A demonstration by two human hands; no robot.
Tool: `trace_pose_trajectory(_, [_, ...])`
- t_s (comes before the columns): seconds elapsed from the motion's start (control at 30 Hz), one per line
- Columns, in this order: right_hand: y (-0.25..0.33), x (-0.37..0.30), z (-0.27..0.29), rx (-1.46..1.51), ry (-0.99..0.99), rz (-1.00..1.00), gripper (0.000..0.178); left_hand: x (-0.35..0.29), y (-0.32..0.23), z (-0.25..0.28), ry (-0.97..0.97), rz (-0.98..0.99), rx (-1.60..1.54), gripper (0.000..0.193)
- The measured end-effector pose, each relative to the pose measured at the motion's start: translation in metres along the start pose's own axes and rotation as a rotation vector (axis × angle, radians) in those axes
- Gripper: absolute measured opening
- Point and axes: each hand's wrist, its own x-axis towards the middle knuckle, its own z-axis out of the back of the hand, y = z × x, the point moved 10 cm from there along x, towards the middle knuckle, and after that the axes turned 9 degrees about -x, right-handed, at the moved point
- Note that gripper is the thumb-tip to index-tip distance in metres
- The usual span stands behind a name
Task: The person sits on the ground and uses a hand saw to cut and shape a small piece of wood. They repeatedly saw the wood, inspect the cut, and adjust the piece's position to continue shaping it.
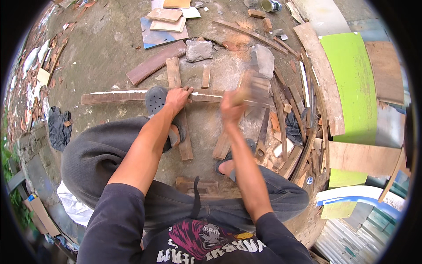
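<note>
A long narrow wooden plank [123, 97] with a white streak along its top edge lies crosswise before me. My left hand [178, 99] is closed on it near the middle, fingers curled over its far edge. Beside that hand my left foot, in a grey clog [155, 101], rests on the plank. My right hand [233, 108] is closed around a wooden-handled tool [243, 91], held over the plank's right part. Motion smears the tool, so its head and exact kind are unclear. Under the plank, a shorter wooden strip [185, 141] runs toward me.
Beyond the plank lie a brown board [156, 62], a grey stone block [199, 50] and stacked flat pieces [165, 26]. A handsaw [262, 143] and piled wood scraps [303, 152] lie to the right, near a lime-green panel [351, 83]. A wooden block [184, 185] sits close to me.
</note>
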Motion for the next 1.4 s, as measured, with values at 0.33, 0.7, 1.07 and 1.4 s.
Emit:
trace_pose_trajectory(0.33, [-0.165,-0.106,0.034,-0.392,0.411,-0.870,0.032,0.014,0.012,0.012,-0.062,-0.014,-0.008,0.055])
trace_pose_trajectory(0.7, [0.146,0.080,0.068,0.192,0.158,0.088,0.027,0.010,0.010,-0.001,-0.012,0.019,0.012,0.051])
trace_pose_trajectory(1.07, [-0.196,-0.135,-0.006,-0.457,0.541,-0.917,0.035,0.008,-0.002,-0.005,-0.126,-0.073,0.143,0.051])
trace_pose_trajectory(1.4, [-0.117,-0.011,0.065,-0.512,0.313,-0.587,0.034,0.011,-0.003,0.005,0.005,-0.054,-0.017,0.054])
